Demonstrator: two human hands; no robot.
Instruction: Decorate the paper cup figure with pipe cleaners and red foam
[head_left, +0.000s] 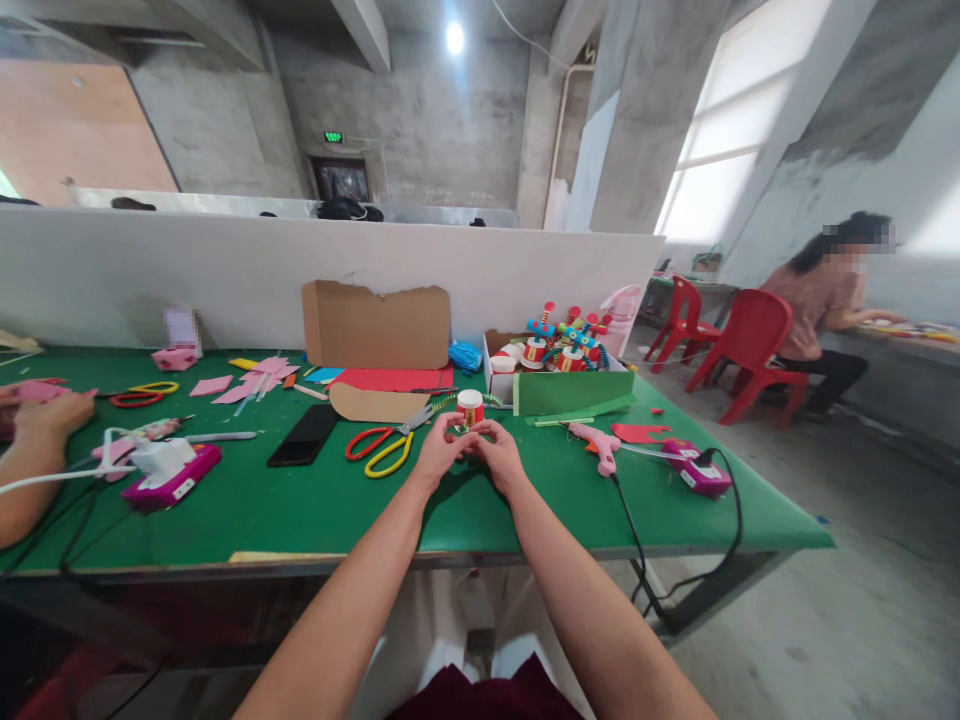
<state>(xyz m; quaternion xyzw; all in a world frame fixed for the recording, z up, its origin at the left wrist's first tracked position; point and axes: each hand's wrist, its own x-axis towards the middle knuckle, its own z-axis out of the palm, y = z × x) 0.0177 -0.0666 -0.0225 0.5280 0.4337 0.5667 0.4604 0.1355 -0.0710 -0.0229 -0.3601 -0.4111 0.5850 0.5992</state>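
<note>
The small pot [470,407] with a white lid and red label stands upright on the green worktop [315,505], just above the middle of the frame. It looks light and stiff, probably thin plastic or card with a smooth label, so it would likely tip or skid at a nudge rather than resist. The safest hold seems to be a light pinch round its sides below the lid, since the lid may lift off.

The pot sits right at the fingertips, just beyond them. The left hand [439,450] and right hand [499,455] meet below it, fingers [459,428] curled in and tips pressed together at the pot's foot. Whether they touch the pot or pinch some smaller thing cannot be told. A green twisted wire [491,399] lies just behind the pot.

Further out, red and yellow scissors [382,447] lie left of the hands, with a black phone [304,436] beyond them. A pink glue gun [596,443] lies to the right. A box [570,392] of finished toys stands right of the pot and farther back. At the left edge another person's hand [52,412] rests on the worktop, well apart from the pot.
</note>
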